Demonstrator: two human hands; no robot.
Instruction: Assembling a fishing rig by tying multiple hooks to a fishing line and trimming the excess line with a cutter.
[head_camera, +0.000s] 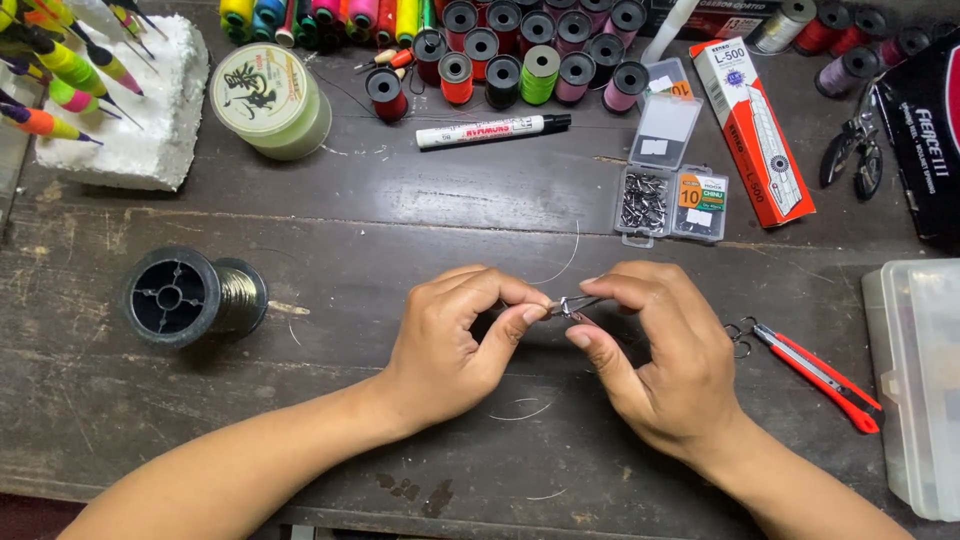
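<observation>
My left hand (452, 335) and my right hand (650, 350) meet over the middle of the dark wooden table (400, 220). Between their fingertips sits a small metal clipper (572, 306), pinched by my right thumb and forefinger. My left thumb and forefinger pinch the near end of a thin clear line (566, 262) that curves up and away from the clipper. What lies at the very tip of the line is too small to tell.
A black spool of fine wire (190, 296) lies at the left. A red utility knife (818, 374) and a clear plastic box (918, 385) are at the right. Behind are a hook box (672, 203), a marker (490, 131), thread spools (520, 55), a line reel (270, 100) and floats in foam (120, 100).
</observation>
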